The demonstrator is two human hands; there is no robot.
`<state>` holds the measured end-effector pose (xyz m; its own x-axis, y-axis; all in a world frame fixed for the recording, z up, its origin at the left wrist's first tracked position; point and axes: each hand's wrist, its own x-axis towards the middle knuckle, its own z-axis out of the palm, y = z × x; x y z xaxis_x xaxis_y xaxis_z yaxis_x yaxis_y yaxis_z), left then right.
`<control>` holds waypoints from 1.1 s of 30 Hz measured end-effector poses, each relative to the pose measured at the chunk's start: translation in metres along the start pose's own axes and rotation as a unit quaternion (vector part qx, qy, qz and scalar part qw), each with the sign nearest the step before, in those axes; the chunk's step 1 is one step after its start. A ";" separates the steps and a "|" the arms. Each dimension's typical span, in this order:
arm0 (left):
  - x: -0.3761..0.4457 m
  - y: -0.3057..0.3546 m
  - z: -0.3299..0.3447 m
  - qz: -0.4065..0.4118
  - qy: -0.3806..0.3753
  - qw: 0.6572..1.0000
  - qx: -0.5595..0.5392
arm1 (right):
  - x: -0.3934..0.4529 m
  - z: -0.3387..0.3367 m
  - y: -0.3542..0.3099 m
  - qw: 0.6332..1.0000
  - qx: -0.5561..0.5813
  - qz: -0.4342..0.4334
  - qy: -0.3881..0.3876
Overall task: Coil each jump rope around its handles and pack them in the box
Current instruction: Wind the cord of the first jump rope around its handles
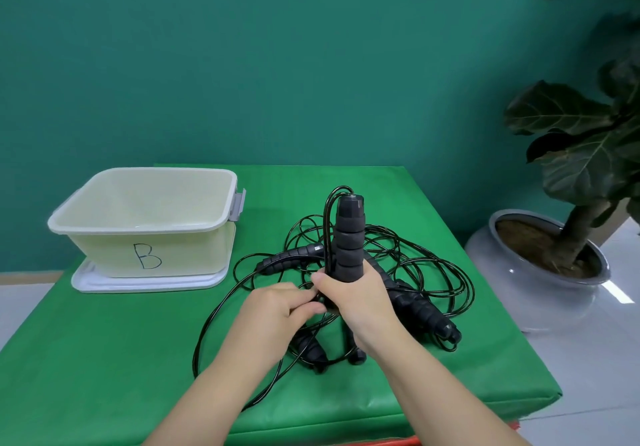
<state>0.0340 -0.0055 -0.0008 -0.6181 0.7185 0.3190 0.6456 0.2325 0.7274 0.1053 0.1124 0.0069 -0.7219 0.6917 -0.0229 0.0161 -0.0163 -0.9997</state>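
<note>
Head view looks down on my two hands over a green worktop (104, 359). My right hand (349, 301) is wrapped around the lower end of a pair of black foam handles (348, 237), held upright with their long axis pointing up and slightly away from me; the cord leaves their top caps in a loop and runs down their left side. My left hand (277, 307) is just beside the right, touching it, fingers pinching the cord (327, 237) against the base of the handles. So the cord to be wound lies to the left of the handles, nearer my left hand, and I judge the winding must go around that upright axis. Other ropes lie in a loose black tangle (415, 272) on the worktop under and behind my hands, with more handles among them; how many ropes I cannot tell. At far left stands the box (145, 234), pale, open and holding nothing, on its white lid (104, 284), with a handwritten "B" on its front.
</note>
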 end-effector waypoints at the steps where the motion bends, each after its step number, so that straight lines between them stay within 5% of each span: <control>1: -0.001 -0.001 -0.002 -0.011 -0.003 1.000 -0.008 | 0.000 0.000 0.000 1.000 -0.006 0.003 0.008; 7: -0.003 -0.015 -0.030 -0.085 -0.103 0.991 0.006 | 0.001 -0.015 -0.012 1.000 0.015 0.008 0.004; 12: 0.001 -0.027 -0.056 -0.097 -0.133 0.986 0.040 | -0.003 -0.023 -0.013 0.997 -0.071 -0.019 -0.026; 18: 0.004 -0.022 -0.076 -0.103 -0.080 0.991 0.018 | -0.004 -0.028 -0.024 0.996 -0.074 -0.047 -0.006; 29: 0.007 -0.005 -0.105 -0.097 -0.096 0.990 0.034 | 0.000 -0.042 -0.033 0.995 -0.062 -0.075 0.018; 33: 0.012 -0.005 -0.097 -0.130 -0.007 0.988 0.088 | -0.003 -0.045 -0.030 0.991 -0.100 -0.087 -0.006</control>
<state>-0.0197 -0.0616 0.0587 -0.7676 0.6286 0.1251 0.5345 0.5202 0.6661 0.1382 0.1431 0.0366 -0.7342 0.6625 0.1485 0.0273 0.2474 -0.9685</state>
